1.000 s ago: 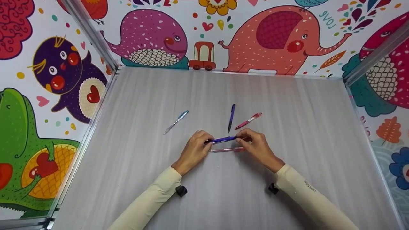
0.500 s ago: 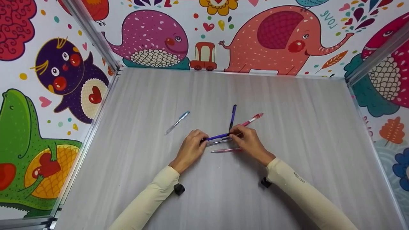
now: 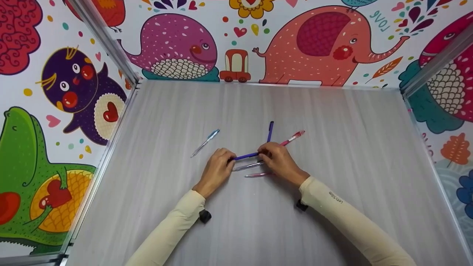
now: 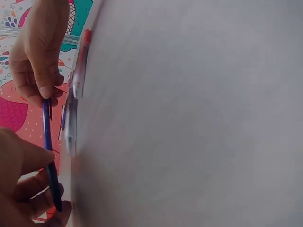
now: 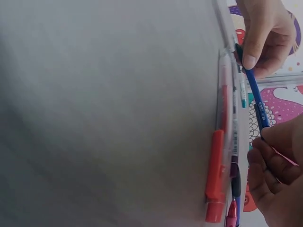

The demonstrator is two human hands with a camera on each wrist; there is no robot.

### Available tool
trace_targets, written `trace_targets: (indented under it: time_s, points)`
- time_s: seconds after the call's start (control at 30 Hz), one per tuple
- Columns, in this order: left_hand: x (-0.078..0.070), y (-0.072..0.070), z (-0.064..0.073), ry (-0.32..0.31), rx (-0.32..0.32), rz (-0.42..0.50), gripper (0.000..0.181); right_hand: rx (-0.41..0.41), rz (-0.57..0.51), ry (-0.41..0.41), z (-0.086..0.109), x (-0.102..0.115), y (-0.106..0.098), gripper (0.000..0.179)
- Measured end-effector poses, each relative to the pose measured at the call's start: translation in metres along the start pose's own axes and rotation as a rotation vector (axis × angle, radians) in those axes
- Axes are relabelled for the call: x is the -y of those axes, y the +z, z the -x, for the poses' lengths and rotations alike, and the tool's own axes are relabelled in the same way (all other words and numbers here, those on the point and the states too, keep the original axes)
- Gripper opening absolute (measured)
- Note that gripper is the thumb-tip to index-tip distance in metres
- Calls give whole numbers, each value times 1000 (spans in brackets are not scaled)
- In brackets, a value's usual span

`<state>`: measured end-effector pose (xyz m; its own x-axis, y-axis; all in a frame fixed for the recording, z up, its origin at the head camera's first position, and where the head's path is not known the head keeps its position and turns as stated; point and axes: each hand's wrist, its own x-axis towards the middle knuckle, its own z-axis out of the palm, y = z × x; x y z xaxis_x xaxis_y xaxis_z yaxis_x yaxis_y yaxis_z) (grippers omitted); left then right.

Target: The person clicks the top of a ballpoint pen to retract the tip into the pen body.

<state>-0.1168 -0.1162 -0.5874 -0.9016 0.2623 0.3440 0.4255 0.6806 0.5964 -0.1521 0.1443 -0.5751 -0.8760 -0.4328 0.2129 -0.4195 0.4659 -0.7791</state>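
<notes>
Both hands hold one blue pen (image 3: 246, 156) between them, raised over the table. My left hand (image 3: 217, 168) pinches its dark tip end; in the left wrist view the dark grip (image 4: 54, 187) lies against the fingers. My right hand (image 3: 281, 160) pinches the clip end, seen in the right wrist view with the blue barrel (image 5: 254, 90) running between the hands. Just below lies a clear pen with a dark end (image 3: 248, 166), partly hidden by the right hand. Nearer the body is a clear pen with a red cap end (image 5: 215, 175), its tip showing in the head view.
Beyond the right hand lie another blue pen (image 3: 270, 131) and a pink-red pen (image 3: 293, 137), both partly covered by it. A clear pen with a light blue end (image 3: 206, 142) lies left of the hands. Printed panels (image 3: 177, 44) stand round the grey table (image 3: 177, 107).
Both hands have moved left and slightly away from the body with the blue pen. The clear dark-ended pen, earlier overlapped by the blue pen, now shows separately below it.
</notes>
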Motion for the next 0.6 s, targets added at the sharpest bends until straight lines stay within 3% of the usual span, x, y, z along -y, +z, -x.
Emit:
trace_targets:
  time_s: [0.23,0.43,0.57,0.6]
  points:
    - [9,2,-7,22,8,-43,6,-17,111,6,-8,-3,4,13]
    - [27,12,-10,82,-37,-50,4,-30,181,29,-14,-4,5,8]
    - [27,13,-12,79,-39,-65,4,-23,201,38,-16,-4,5,7]
    - [21,10,-13,68,-29,-69,5,-23,203,41,-16,-5,5,7]
